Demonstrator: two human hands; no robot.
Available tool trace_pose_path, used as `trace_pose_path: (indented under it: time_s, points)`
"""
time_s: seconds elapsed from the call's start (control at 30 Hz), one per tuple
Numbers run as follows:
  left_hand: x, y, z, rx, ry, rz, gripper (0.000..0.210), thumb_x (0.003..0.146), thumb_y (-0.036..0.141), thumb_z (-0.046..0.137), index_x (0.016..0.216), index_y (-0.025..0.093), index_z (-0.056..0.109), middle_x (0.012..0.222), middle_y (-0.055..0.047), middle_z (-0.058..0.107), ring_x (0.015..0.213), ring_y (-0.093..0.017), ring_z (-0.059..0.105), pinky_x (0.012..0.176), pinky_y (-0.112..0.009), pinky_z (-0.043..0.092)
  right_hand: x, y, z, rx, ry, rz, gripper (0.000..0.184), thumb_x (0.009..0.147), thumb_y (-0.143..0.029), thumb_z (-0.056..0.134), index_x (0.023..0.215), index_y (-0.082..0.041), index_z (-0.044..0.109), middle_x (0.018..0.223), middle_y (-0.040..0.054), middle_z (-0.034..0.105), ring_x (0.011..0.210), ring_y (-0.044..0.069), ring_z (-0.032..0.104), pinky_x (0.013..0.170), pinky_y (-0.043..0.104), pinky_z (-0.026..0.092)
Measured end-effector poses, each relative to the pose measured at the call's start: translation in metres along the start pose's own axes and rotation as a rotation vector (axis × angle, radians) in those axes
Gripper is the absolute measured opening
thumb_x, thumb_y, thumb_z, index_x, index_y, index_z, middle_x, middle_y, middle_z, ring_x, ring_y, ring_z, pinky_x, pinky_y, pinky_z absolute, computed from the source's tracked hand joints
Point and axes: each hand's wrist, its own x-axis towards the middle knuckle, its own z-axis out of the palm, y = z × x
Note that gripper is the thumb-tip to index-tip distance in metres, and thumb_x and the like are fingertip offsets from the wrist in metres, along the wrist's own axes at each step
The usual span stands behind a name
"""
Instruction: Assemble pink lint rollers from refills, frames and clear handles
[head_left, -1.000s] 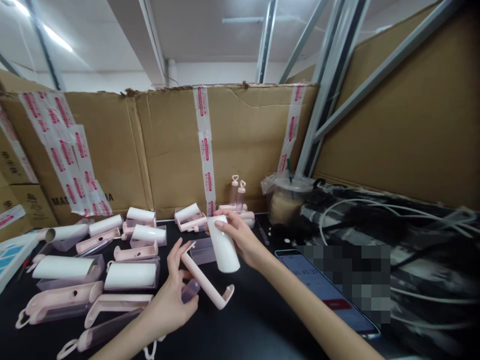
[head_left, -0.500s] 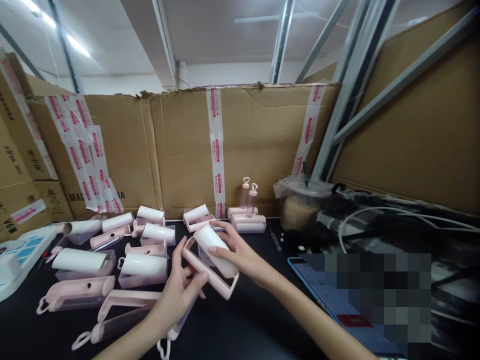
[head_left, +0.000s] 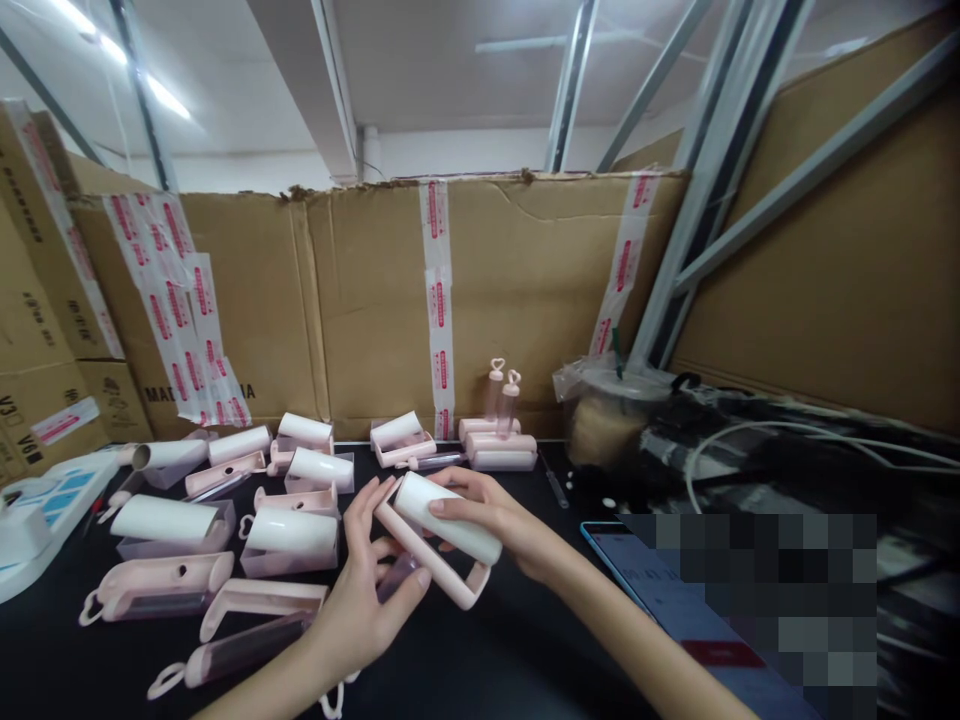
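My left hand (head_left: 375, 580) is closed around a long pink plastic frame (head_left: 424, 560) that slants down to the right. Fingers of my right hand (head_left: 480, 510) grip a smooth white roll (head_left: 446, 515), which lies along the frame's open side, partly over it. The frame's lower end sticks out past the roll. A clear purplish part (head_left: 397, 577) shows beneath my left fingers, mostly hidden. Left of my hands, several white rolls (head_left: 292, 530) rest on clear boxes beside pink frames with heart-shaped loops (head_left: 161, 585).
A cardboard wall (head_left: 375, 310) closes off the back. Pink pieces (head_left: 501, 445) are stacked before it, with two small upright heart-topped tubes. To the right are a drink cup (head_left: 607, 410), a phone (head_left: 660, 590) and cables. A white power strip (head_left: 56, 515) stands at left.
The white roll has moved down and right, and sits higher over the frame's lower end. Both hands have shifted slightly right and down. A thin pink-ended tube behind them is now uncovered.
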Motion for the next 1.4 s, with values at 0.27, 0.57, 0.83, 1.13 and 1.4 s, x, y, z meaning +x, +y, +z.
trace_pose_path:
  time_s: [0.27,0.57,0.83,1.13,1.4]
  points:
    - [0.014,0.018,-0.013,-0.273,0.179,-0.256,0.061,0.076,0.033,0.061,0.127,0.032,0.027,0.117,-0.007,0.044,0.088,-0.019,0.056,0.065,-0.029,0.051,-0.005,0.000,0.014,-0.088,-0.035,-0.011,0.033,0.071,-0.038,0.066,0.093,-0.017,0.051,0.086,0.0029,0.058,0.079,0.021,0.059,0.058,0.029,0.049]
    - [0.017,0.007,-0.014,-0.120,0.113,-0.473,0.042,0.070,0.047,0.065,0.098,0.018,0.055,0.081,-0.002,0.056,0.066,-0.013,0.052,0.048,-0.019,0.044,-0.008,0.009,0.028,-0.323,0.071,-0.054,0.046,0.069,-0.048,0.067,0.099,-0.019,0.047,0.090,0.0017,0.055,0.079,0.016,0.052,0.070,0.027,0.042]
    - [0.025,0.013,-0.020,-0.480,0.242,-0.422,0.036,0.071,0.037,0.067,0.100,0.019,0.057,0.097,-0.005,0.062,0.090,-0.020,0.059,0.072,-0.029,0.049,-0.003,0.002,0.000,-0.216,-0.050,0.147,0.065,0.072,-0.077,0.033,0.061,-0.015,0.052,0.053,-0.0007,0.048,0.048,0.009,0.043,0.041,0.019,0.033]
    - [0.027,0.014,-0.025,-0.567,0.239,-0.593,0.029,0.074,0.035,0.065,0.094,0.014,0.059,0.089,-0.010,0.068,0.086,-0.024,0.064,0.075,-0.034,0.051,0.000,0.014,0.008,0.090,-0.146,0.137,0.049,0.069,-0.063,0.059,0.068,-0.014,0.052,0.049,-0.0058,0.043,0.035,0.002,0.029,0.030,0.014,0.023]
    - [0.033,0.018,-0.031,-0.669,0.175,-0.728,0.020,0.070,0.020,0.068,0.086,0.014,0.059,0.080,-0.007,0.068,0.076,-0.022,0.065,0.074,-0.037,0.050,-0.004,0.014,0.015,0.144,-0.042,0.027,0.048,0.062,-0.059,0.066,0.055,-0.015,0.047,0.044,-0.0063,0.035,0.038,0.003,0.020,0.035,0.018,0.011]
